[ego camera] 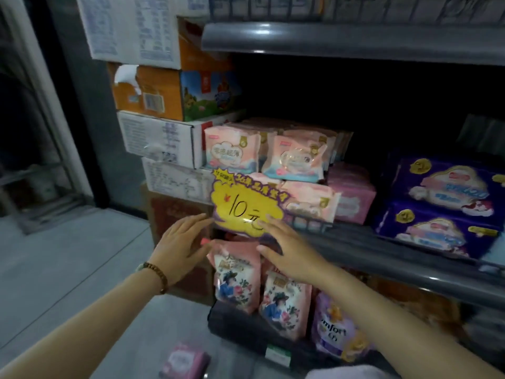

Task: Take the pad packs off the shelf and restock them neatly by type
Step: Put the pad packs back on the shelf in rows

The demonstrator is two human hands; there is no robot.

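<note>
Light pink pad packs (232,150) stand in rows at the left of the middle shelf, with a tilted one (296,160) beside them and more lying below (311,202). Darker pink packs (351,196) sit to their right, then purple packs (448,192). A yellow price sign (243,206) hangs at the shelf front. My left hand (181,242) and my right hand (289,250) reach up with fingers straight, either side of the sign's lower edge, holding nothing. One pink pack (184,361) lies on the floor.
Stacked cartons (161,140) stand left of the shelf. The lower shelf holds pink refill pouches (237,277) and a purple softener pouch (334,329). The grey shelf rail (382,250) runs across. Grey tiled floor (82,269) lies at the left.
</note>
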